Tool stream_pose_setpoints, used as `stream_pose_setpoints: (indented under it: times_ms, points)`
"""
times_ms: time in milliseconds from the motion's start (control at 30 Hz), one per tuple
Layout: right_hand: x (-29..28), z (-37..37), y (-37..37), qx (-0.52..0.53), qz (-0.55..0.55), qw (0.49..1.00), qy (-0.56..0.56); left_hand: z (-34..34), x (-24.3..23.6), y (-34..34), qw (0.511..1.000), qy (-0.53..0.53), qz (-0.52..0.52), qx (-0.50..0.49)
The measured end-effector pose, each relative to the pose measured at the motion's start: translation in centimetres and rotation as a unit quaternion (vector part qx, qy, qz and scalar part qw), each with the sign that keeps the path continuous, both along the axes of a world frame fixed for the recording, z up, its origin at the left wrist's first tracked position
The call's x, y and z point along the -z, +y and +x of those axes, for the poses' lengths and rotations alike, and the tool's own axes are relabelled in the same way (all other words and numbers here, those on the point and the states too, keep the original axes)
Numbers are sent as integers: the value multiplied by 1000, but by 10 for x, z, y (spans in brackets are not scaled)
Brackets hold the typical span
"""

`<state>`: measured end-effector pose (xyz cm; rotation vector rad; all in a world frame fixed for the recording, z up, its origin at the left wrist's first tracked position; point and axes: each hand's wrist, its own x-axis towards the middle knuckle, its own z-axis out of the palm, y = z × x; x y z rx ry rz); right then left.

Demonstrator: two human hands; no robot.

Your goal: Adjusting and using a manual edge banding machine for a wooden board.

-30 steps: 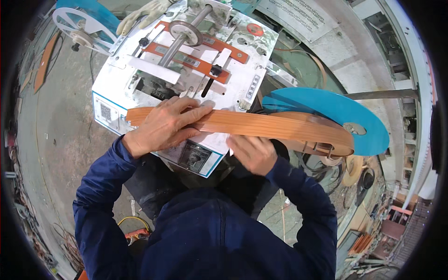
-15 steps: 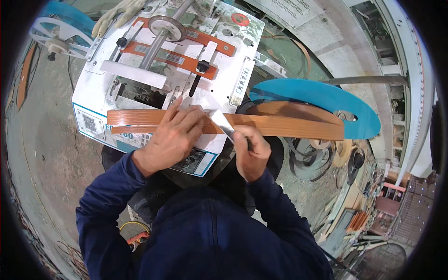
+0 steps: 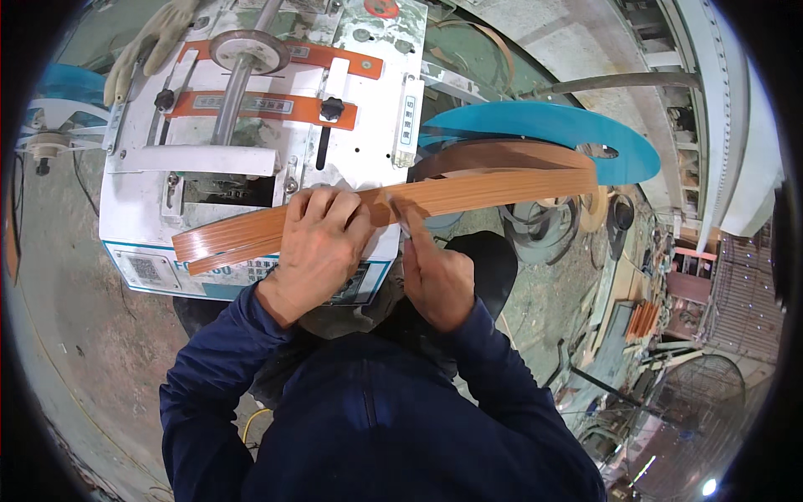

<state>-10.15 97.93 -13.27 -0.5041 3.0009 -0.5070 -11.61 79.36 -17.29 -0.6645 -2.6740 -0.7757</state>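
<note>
A strip of brown wood-grain edge banding (image 3: 493,191) runs across the front of the white machine (image 3: 351,171), its left part doubled into layers. My left hand (image 3: 318,243) is closed over the strip near the machine's front edge, fingers curled across it. Beside it, my right hand (image 3: 439,280) grips a flat metal scraper (image 3: 402,221), its forefinger stretched along the tool. The scraper is seen almost edge-on against the strip, and its handle is hidden in the hand. A small pale patch shows on the strip at the blade's upper end.
A large blue disc (image 3: 619,125) stands right of the machine, beside the banding coil (image 3: 502,155). On the machine are orange bars (image 3: 268,105), a roller on a shaft (image 3: 248,52) and a glove (image 3: 150,50). Coils (image 3: 544,230) and wood scraps (image 3: 615,301) lie at right.
My right hand has drawn the scraper down and slightly left, turning it edge-on to the strip. The strip's left end has dipped. The whole view has shifted, with the machine now further left.
</note>
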Motion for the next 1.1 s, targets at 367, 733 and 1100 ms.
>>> stream_pose_setpoints:
  times_ms: [367, 733, 1100]
  points:
    - [-3, -7, -14, -10, 89, 995, 44, -9, 5, 0, 998, 6, 56, -13]
    - [-3, 4, -10, -15, 58, 998, 29, -9, 5, 5, 998, -2, 61, -28]
    - [-20, 32, 25, 30, -58, 998, -23, -13, -1, 10, 997, -25, 63, -41]
